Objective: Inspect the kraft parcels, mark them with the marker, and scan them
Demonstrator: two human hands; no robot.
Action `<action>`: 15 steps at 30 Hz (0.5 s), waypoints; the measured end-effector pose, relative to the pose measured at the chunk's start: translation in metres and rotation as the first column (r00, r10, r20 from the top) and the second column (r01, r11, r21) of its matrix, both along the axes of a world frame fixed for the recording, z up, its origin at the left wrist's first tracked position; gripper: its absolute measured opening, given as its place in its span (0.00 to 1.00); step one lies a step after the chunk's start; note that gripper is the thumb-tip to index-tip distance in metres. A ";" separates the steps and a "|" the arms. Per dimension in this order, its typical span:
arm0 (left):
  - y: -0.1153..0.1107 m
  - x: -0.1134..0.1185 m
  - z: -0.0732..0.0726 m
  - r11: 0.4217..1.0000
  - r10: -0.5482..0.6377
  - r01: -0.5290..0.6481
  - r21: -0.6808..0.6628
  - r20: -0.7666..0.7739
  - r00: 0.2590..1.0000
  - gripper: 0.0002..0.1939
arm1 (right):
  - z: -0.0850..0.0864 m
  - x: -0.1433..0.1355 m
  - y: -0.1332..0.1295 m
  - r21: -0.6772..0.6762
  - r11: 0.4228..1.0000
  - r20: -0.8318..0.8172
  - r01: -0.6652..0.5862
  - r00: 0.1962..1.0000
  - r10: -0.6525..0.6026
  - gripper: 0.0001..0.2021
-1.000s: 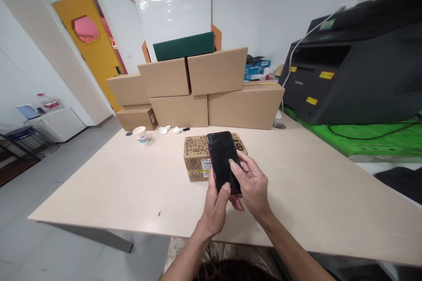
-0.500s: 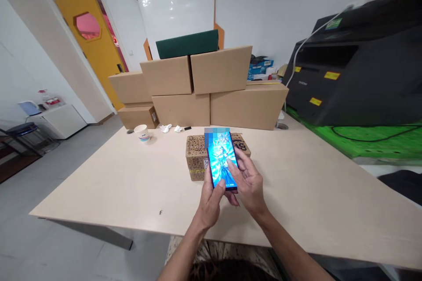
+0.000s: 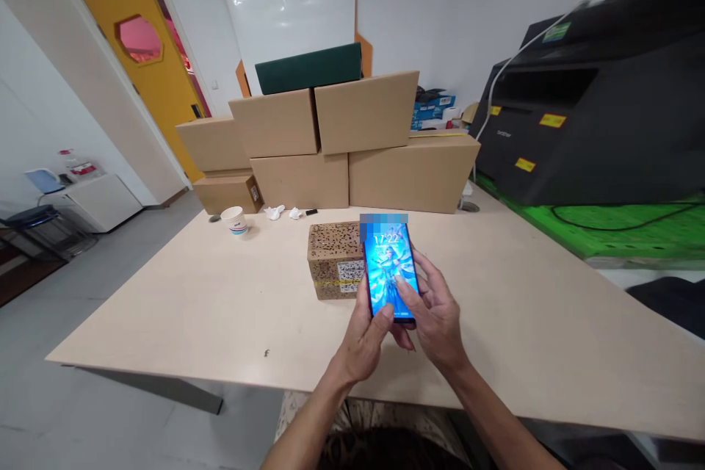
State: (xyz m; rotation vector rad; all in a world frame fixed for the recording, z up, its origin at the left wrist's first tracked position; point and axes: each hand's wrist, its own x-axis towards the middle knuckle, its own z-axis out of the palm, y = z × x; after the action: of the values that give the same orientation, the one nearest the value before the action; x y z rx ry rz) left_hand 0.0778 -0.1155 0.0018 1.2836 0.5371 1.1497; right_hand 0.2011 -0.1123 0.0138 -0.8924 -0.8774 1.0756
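A phone (image 3: 392, 272) with a lit blue screen showing 17:22 is held upright between both hands. My left hand (image 3: 364, 338) grips its lower left edge, thumb at the bottom of the screen. My right hand (image 3: 440, 312) wraps round the right edge, its thumb over the lower part of the screen. Behind the phone and partly hidden by it, a speckled cardboard box (image 3: 333, 253) with a white label and a yellow band stands on the pale table (image 3: 192, 308).
Large cardboard boxes (image 3: 300, 180) are stacked along the back, a dark green box (image 3: 308, 68) on top. A paper cup (image 3: 235, 222), crumpled tissues (image 3: 274, 213) and a small black object (image 3: 311, 212) lie before them. A black printer (image 3: 606, 125) stands at the right.
Both hands and the phone have moved a little to the right, uncovering the box's white label. The view has shifted slightly.
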 end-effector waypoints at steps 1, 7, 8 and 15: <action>0.000 0.003 0.001 1.000 -0.027 0.027 0.000 -0.021 0.999 0.42 | -0.003 0.003 -0.001 -0.003 1.000 -0.033 0.020 0.999 -0.020 0.38; 0.001 0.007 -0.008 0.989 -0.146 0.150 0.010 -0.168 0.975 0.49 | -0.018 0.049 0.006 0.043 0.902 -0.157 0.430 0.894 -0.419 0.29; 0.001 0.006 -0.012 0.990 -0.138 0.141 0.008 -0.177 0.974 0.49 | -0.023 0.062 0.011 0.043 0.870 -0.143 0.491 0.865 -0.481 0.29; -0.011 -0.016 -0.027 0.997 -0.048 0.031 -0.076 -0.232 0.972 0.46 | -0.067 0.151 0.058 -0.190 0.805 0.102 0.563 0.826 -0.554 0.31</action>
State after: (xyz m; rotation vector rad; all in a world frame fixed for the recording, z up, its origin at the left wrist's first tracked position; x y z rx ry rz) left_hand 0.0617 -0.1267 -0.0252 1.3694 0.7176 0.9430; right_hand 0.3521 -0.0542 -0.0532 -1.2619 -0.4771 0.6345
